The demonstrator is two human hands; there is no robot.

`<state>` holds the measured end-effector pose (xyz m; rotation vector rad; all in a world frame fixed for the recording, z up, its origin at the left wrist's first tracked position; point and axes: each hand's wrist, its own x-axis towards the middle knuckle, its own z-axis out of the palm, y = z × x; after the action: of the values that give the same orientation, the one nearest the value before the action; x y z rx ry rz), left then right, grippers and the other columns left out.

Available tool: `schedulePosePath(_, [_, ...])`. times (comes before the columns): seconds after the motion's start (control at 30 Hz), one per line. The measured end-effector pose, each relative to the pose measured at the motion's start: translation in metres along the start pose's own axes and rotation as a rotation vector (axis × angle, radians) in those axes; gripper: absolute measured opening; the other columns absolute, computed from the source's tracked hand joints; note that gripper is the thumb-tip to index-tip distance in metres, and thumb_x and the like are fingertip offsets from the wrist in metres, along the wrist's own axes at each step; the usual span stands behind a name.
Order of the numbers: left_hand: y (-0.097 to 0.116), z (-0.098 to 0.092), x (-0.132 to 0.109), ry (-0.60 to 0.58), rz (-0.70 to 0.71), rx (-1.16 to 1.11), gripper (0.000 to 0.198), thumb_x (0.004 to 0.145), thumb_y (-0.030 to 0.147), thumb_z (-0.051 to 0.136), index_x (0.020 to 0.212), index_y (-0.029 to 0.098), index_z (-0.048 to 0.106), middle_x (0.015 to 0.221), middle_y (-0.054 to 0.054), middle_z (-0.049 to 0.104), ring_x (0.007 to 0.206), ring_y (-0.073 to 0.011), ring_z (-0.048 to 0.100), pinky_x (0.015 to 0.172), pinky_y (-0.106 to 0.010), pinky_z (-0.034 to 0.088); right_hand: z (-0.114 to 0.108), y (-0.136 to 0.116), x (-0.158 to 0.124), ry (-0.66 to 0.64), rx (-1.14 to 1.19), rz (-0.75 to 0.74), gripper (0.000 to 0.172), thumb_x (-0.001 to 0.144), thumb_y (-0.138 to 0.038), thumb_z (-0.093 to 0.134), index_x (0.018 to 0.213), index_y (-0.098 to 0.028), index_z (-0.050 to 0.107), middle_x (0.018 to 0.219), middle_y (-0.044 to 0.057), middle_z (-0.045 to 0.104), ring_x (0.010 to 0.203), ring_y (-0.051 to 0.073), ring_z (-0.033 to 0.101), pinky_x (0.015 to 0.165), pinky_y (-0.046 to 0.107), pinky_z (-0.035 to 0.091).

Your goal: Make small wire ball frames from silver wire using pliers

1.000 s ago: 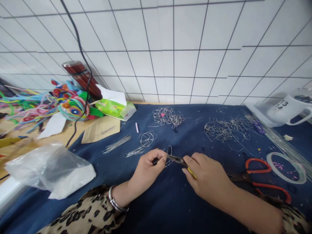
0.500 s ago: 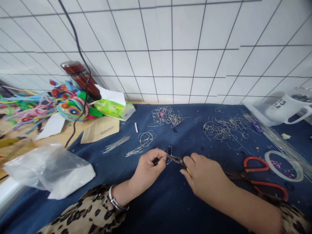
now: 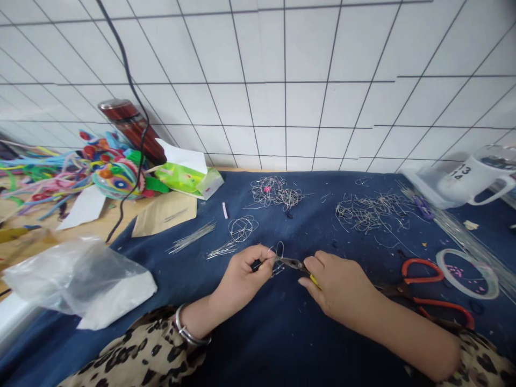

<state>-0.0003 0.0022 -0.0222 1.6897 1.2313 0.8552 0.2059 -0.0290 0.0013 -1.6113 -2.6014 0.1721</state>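
Observation:
My left hand [image 3: 248, 274] pinches a small piece of bent thin wire [image 3: 280, 249], whose loops stick up beyond the fingertips. From the right, the dark jaws of yellow-handled pliers [image 3: 293, 263] touch the wire close to those fingertips. My right hand [image 3: 342, 285] is wrapped round the handles of the pliers and hides most of them. Just behind my left hand lie a loose wire coil [image 3: 242, 229] and a bundle of short wires [image 3: 222, 249] on the dark blue cloth [image 3: 266, 333].
Tangled wire [image 3: 371, 213] lies at the back right, with red-handled scissors [image 3: 423, 270], a clear ring-shaped dish [image 3: 467, 293] and a white mug [image 3: 479, 174] further right. At left are a plastic bag [image 3: 80, 279], a red flask [image 3: 133, 129] and a dark cable [image 3: 126, 59].
The pliers and my right hand have turned slightly, with more of the yellow handle showing. My left hand still pinches the wire, and its wrist has shifted a little to the left.

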Motion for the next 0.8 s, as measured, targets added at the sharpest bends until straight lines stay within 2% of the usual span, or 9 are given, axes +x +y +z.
schedulePosePath(0.6, [0.002,0.001,0.002,-0.085,0.139,0.186,0.012,0.078,0.01,0.049,0.07,0.014,0.057,0.065,0.001,0.053,0.061,-0.0103,0.048,0.06,-0.021,0.038,-0.009,0.01,-0.002,-0.109,0.111,-0.048,0.016,0.088,-0.035,0.042,0.087,-0.021,0.05,0.08,0.001,0.056,0.068,0.017,0.054,0.055,0.026,0.029])
schedulePosePath(0.8, [0.003,-0.002,0.004,-0.13,0.1,0.151,0.012,0.08,0.014,0.05,0.072,0.014,0.057,0.066,0.001,0.052,0.062,-0.0103,0.047,0.06,-0.022,0.038,-0.006,0.013,0.0,-0.128,0.18,-0.039,0.018,0.088,-0.036,0.043,0.084,-0.021,0.05,0.079,0.0,0.057,0.067,0.015,0.055,0.056,0.026,0.031])
